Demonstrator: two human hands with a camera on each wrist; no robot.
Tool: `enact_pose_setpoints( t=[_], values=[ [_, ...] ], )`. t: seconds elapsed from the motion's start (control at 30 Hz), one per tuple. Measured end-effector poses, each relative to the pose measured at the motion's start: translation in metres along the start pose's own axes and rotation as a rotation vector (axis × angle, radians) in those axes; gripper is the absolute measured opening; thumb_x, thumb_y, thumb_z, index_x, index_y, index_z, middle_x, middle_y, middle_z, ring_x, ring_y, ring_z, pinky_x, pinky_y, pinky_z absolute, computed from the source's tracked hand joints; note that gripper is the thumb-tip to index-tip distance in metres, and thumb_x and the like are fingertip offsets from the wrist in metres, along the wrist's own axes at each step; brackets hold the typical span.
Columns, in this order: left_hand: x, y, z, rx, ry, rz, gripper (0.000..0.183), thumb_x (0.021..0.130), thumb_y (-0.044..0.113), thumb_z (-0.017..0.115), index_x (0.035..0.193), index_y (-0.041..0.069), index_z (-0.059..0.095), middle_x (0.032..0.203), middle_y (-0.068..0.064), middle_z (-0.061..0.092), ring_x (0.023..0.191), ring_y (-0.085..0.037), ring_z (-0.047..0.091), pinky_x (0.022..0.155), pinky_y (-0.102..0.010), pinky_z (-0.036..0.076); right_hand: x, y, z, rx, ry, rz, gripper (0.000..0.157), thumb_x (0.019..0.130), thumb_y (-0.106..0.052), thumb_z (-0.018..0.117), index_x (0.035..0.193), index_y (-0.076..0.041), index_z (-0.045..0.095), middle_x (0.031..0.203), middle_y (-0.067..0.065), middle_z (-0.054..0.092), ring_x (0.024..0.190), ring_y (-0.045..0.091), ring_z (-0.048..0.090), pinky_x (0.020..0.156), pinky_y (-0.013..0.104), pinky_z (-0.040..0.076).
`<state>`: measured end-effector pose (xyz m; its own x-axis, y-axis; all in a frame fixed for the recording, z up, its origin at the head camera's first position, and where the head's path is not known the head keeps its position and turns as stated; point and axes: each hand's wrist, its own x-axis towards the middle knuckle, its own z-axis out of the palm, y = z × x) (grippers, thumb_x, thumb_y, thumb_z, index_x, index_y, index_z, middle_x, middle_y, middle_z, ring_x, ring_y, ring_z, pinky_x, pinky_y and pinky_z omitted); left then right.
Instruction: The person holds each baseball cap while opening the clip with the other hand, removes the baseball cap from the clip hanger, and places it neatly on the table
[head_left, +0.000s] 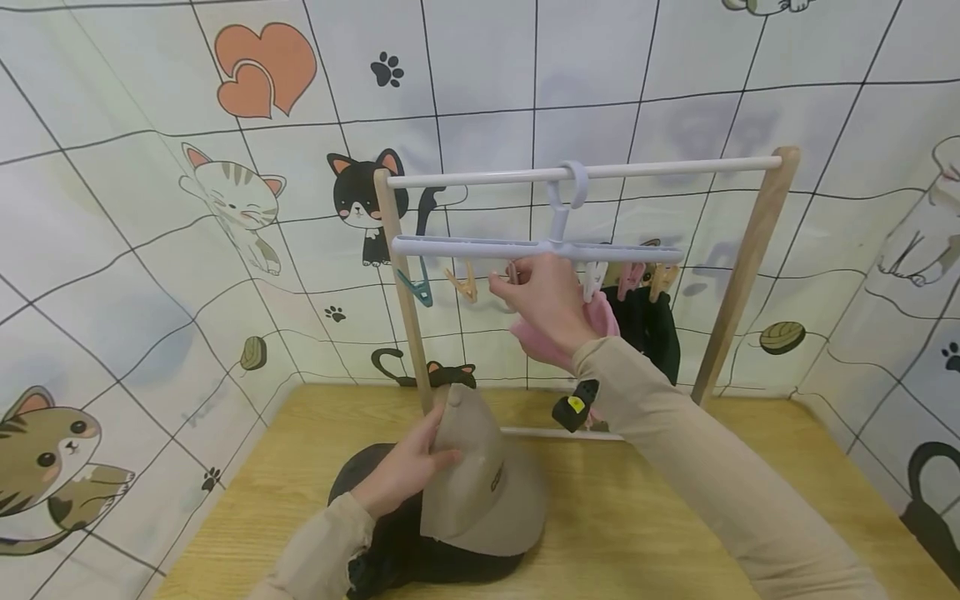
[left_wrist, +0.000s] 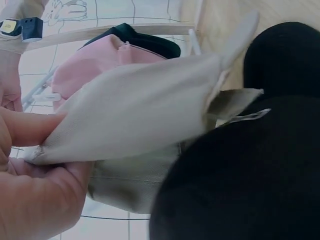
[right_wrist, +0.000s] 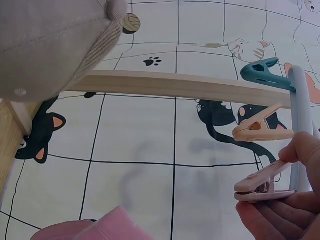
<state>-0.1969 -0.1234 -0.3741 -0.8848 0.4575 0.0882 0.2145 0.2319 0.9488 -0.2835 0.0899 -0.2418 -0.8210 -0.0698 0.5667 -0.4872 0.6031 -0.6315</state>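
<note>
My left hand pinches a beige baseball cap near its top and holds it over the dark caps on the table. In the left wrist view, the cap's crown lies between thumb and fingers. Up at the lavender hanger, my right hand squeezes a pale pink clothespin, seen clearly in the right wrist view. Left of this hand hang a yellow-orange clothespin and a teal clothespin. Behind my right wrist hang a pink cap and a black cap.
The hanger hooks over the white bar of a rack with wooden legs on a wood-patterned table. White, pink and yellow clothespins hold the hanging items at the right. A cat-print sheet backs the scene.
</note>
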Motion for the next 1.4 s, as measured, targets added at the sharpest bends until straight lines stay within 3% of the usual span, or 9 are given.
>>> enact_pose_setpoints(
  t=[0.2,0.53,0.63,0.73,0.87,0.97,1.17,1.27,1.4],
  values=[
    [-0.014,-0.015,0.003,-0.049,-0.008,-0.041,0.066,0.093,-0.004,0.054,0.151,-0.001,0.021,0.143,-0.027,0.038,0.126,-0.041,0.041,0.097,-0.055,0.039,-0.002,-0.001,0.0,-0.036,-0.005,-0.026,0.034,0.087,-0.026,0.069,0.06,-0.009,0.056,0.054,-0.002,0.045,0.054,0.012,0.04,0.052,0.028,0.032],
    [-0.035,-0.033,-0.001,-0.067,0.055,-0.142,0.054,0.092,0.008,0.063,0.137,-0.003,0.036,0.122,-0.019,0.055,0.109,-0.033,0.056,0.086,-0.049,0.047,-0.004,-0.001,0.0,-0.059,-0.007,-0.029,0.034,0.087,-0.027,0.069,0.061,-0.009,0.055,0.055,0.0,0.047,0.055,0.013,0.043,0.054,0.029,0.034],
    [-0.042,-0.035,-0.002,-0.004,0.107,-0.18,0.054,0.091,0.016,0.068,0.132,-0.002,0.037,0.116,-0.017,0.059,0.103,-0.031,0.061,0.082,-0.049,0.05,-0.004,-0.002,-0.001,-0.076,-0.014,-0.05,0.035,0.088,-0.027,0.068,0.061,-0.009,0.054,0.055,0.0,0.046,0.055,0.013,0.043,0.054,0.03,0.035],
    [-0.047,-0.035,-0.003,0.087,0.146,-0.179,0.066,0.09,0.021,0.07,0.138,0.001,0.03,0.107,-0.018,0.064,0.097,-0.031,0.064,0.077,-0.049,0.051,-0.005,-0.003,-0.001,-0.103,-0.024,-0.072,0.036,0.089,-0.028,0.067,0.062,-0.009,0.053,0.054,-0.001,0.045,0.054,0.013,0.043,0.054,0.03,0.035],
    [-0.047,-0.036,-0.002,0.268,0.143,-0.094,0.078,0.09,0.022,0.069,0.147,0.006,0.019,0.1,-0.025,0.065,0.093,-0.032,0.065,0.072,-0.046,0.052,-0.005,-0.005,-0.003,-0.166,-0.026,-0.111,0.035,0.09,-0.028,0.065,0.064,-0.009,0.051,0.055,0.0,0.043,0.052,0.013,0.041,0.05,0.03,0.034],
    [-0.048,-0.035,0.0,0.367,0.112,-0.038,0.076,0.092,0.022,0.067,0.149,0.006,0.021,0.101,-0.03,0.064,0.088,-0.033,0.066,0.064,-0.039,0.053,-0.004,-0.007,-0.006,-0.237,-0.005,-0.16,0.033,0.091,-0.028,0.064,0.066,-0.01,0.05,0.055,-0.001,0.043,0.05,0.013,0.04,0.046,0.029,0.032],
    [-0.052,-0.029,0.003,0.327,0.074,-0.085,0.073,0.091,0.021,0.067,0.148,0.002,0.026,0.098,-0.043,0.056,0.07,-0.031,0.067,0.04,-0.031,0.05,-0.004,-0.014,-0.011,-0.328,0.013,-0.206,0.037,0.091,-0.031,0.062,0.063,-0.011,0.047,0.053,-0.002,0.039,0.047,0.01,0.035,0.04,0.026,0.027],
    [-0.052,-0.027,0.003,0.353,0.068,-0.11,0.073,0.091,0.021,0.067,0.148,0.001,0.027,0.088,-0.039,0.057,0.053,-0.021,0.063,0.037,-0.031,0.048,-0.004,-0.016,-0.014,-0.356,0.01,-0.205,0.041,0.091,-0.034,0.061,0.06,-0.012,0.047,0.051,-0.004,0.036,0.047,0.01,0.033,0.04,0.026,0.025],
    [-0.053,-0.023,0.0,0.486,0.061,-0.091,0.07,0.09,0.024,0.068,0.145,0.001,0.033,0.067,-0.014,0.06,0.038,-0.009,0.052,0.039,-0.028,0.045,-0.005,-0.016,-0.017,-0.395,0.016,-0.195,0.043,0.09,-0.044,0.061,0.06,-0.015,0.053,0.05,-0.005,0.043,0.048,0.013,0.038,0.042,0.029,0.027]
  ],
)
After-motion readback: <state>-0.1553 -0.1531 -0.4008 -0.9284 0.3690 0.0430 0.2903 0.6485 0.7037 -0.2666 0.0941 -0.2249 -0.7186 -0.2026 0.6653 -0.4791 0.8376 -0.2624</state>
